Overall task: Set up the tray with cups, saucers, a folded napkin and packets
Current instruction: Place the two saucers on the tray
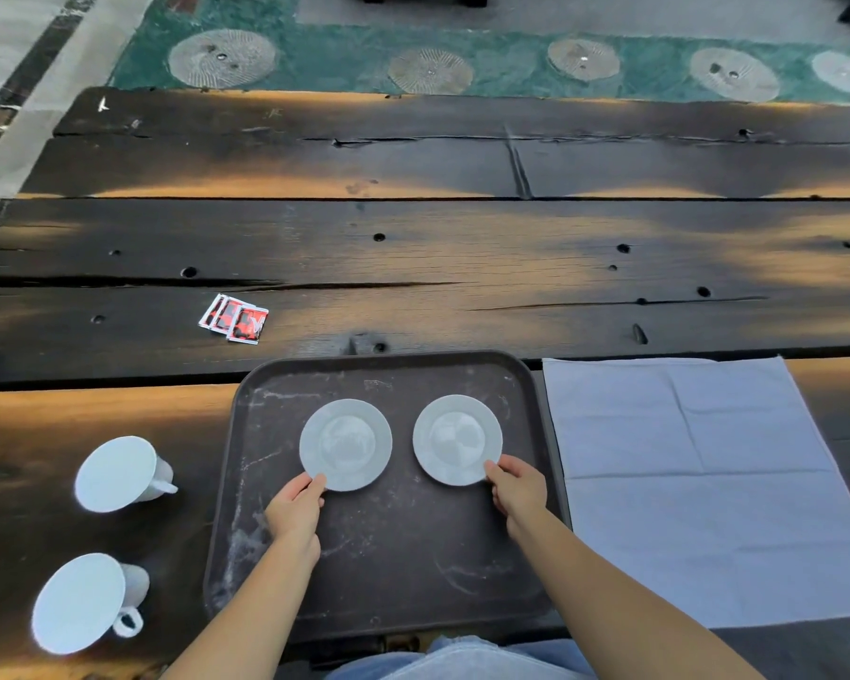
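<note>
Head view: left saucer (345,445) and right saucer (457,440) sit on tray (398,581), far half, side by side, apart. My left hand (295,507) pinches left saucer's near rim; my right hand (518,488) pinches right saucer's. Saucers done, I judge. Still off tray: two cups (116,473) on table (413,257) left of tray; napkin (698,483) unfolded, just beside tray's right edge; packets (234,319) beyond tray's far-left corner. Tray's near half bare; raised rim to clear on entry.

this looks like a café or restaurant dining area: a long rustic surface (413,238) of dark, weathered planks, a scuffed brown serving tray (388,358), small red printed packets (234,319), a cloth napkin (683,458), and a green floor (491,61) inlaid with round stone discs beyond the far edge.
</note>
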